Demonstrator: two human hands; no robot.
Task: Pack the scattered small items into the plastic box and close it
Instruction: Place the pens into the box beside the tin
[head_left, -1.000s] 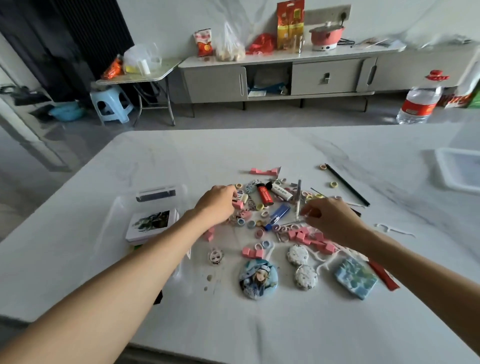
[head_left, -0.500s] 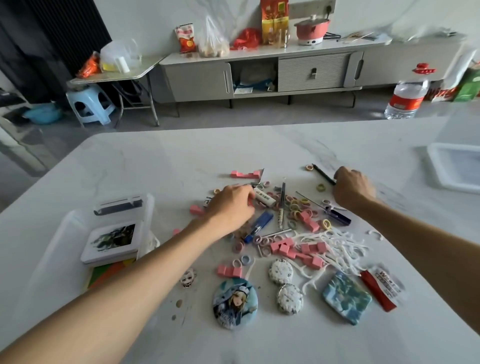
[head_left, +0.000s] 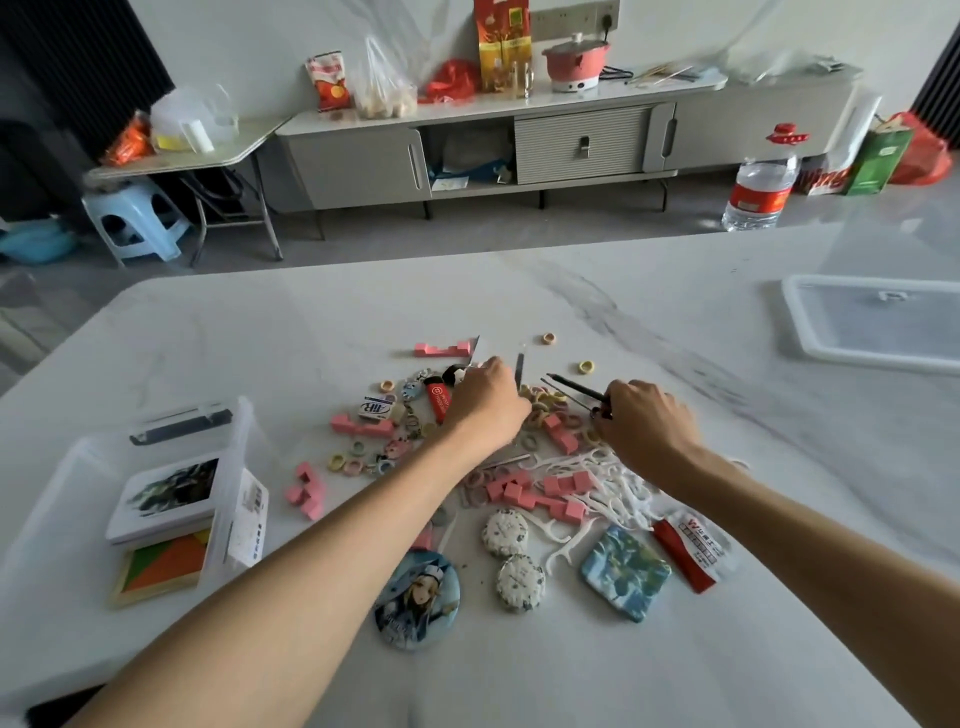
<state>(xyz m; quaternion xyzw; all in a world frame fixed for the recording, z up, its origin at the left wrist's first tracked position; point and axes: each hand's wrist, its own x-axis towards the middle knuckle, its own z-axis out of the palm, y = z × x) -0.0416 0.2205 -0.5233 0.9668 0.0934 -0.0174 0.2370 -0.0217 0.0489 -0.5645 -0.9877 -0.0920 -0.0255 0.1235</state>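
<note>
Bare table (head_left: 322, 322) between clutter (head_left: 519, 467) and box (head_left: 228, 467).

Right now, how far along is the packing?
Early. Done: only a picture tin and a coloured puzzle sit in the plastic box. In hand: right hand grips dark pens; left hand is over the scattered items. Left: nearly all those, plus the lid, lying apart.

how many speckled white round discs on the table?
2. Far disc lies beside the pink blocks; near disc lies left of the blue square pad. The left forearm may hide others.
</note>
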